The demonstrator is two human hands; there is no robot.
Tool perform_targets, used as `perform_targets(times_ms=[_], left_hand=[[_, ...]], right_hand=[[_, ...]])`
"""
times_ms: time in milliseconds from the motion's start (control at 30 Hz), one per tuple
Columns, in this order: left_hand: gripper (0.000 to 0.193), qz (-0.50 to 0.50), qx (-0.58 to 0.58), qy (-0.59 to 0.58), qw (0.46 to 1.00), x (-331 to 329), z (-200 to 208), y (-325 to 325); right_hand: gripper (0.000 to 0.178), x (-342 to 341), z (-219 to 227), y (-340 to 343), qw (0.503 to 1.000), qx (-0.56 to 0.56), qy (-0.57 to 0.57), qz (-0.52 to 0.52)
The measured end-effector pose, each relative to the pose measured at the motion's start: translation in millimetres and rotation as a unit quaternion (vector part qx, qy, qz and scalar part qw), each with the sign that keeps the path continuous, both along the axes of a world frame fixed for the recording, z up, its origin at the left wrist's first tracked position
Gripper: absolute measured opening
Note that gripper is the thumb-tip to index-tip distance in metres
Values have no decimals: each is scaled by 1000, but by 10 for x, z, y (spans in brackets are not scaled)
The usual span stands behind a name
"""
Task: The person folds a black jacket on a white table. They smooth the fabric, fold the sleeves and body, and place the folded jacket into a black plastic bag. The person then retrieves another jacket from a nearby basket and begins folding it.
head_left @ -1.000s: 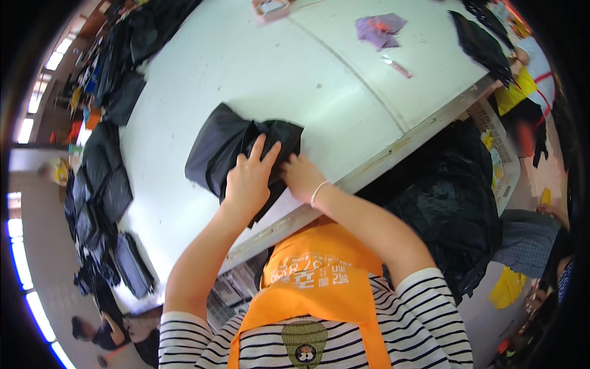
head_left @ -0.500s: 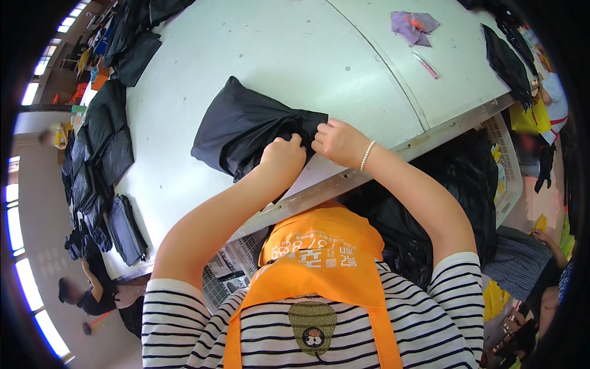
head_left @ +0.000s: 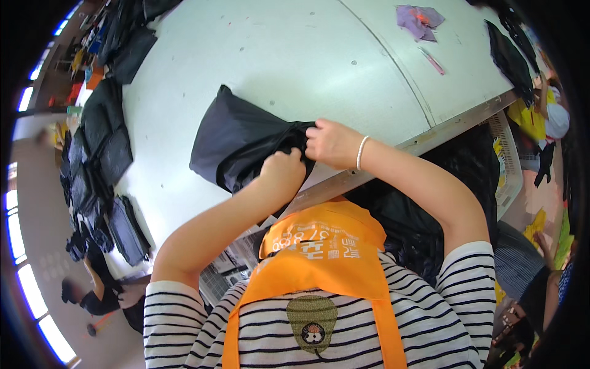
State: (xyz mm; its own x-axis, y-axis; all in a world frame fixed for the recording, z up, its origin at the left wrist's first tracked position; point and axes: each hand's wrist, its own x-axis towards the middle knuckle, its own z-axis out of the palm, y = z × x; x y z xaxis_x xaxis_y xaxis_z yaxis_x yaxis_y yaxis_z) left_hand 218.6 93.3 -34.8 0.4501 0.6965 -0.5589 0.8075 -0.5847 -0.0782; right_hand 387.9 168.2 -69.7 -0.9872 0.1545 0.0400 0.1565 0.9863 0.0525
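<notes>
A black cloth piece (head_left: 236, 138), thin and slightly shiny, lies on the pale table close to its front edge. Its wide end spreads out to the left, and it bunches up toward my hands. My left hand (head_left: 283, 172) is closed on the gathered fabric near the middle, fingertips tucked into the folds. My right hand (head_left: 332, 143), with a beaded bracelet at the wrist, pinches the narrow right end. What kind of item the cloth is cannot be made out. Part of it hangs over the table edge below my left hand.
Piles of black fabric (head_left: 107, 132) line the table's left side. A purple rag (head_left: 420, 22) and a pink pen-like tool (head_left: 432, 61) lie at the far right. Under the right edge, a white crate (head_left: 507, 163) stands beside more black cloth (head_left: 405, 215). Other people are at both sides.
My right hand has shifted slightly left and down, closer to my left hand, and the cloth's right end is more bunched. Both hands keep hold of it.
</notes>
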Motion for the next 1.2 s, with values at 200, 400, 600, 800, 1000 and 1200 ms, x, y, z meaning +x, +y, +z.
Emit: perform_targets(times_ms=[200,400,600,800,1000,1200], left_hand=[[41,102,33,-89,990,-151,34,270],[52,154,155,-223,950,-298,-321,228],[42,121,327,-241,906,-389,-888,216],[64,181,40,-312,932,-534,-155,379],[57,246,-58,-299,920,-794,306,423],[27,214,-219,-491,815,-974,164,557]], right_hand=[[29,-230,-207,-550,933,-327,-89,-119],[16,-625,-270,-1110,822,-482,174,-247],[7,-671,-257,-1132,845,-434,146,-277],[21,-657,-152,-1152,838,-370,200,-346],[24,-701,-119,-1218,800,-351,228,-430],[22,-680,-139,-1255,784,-364,243,-441]])
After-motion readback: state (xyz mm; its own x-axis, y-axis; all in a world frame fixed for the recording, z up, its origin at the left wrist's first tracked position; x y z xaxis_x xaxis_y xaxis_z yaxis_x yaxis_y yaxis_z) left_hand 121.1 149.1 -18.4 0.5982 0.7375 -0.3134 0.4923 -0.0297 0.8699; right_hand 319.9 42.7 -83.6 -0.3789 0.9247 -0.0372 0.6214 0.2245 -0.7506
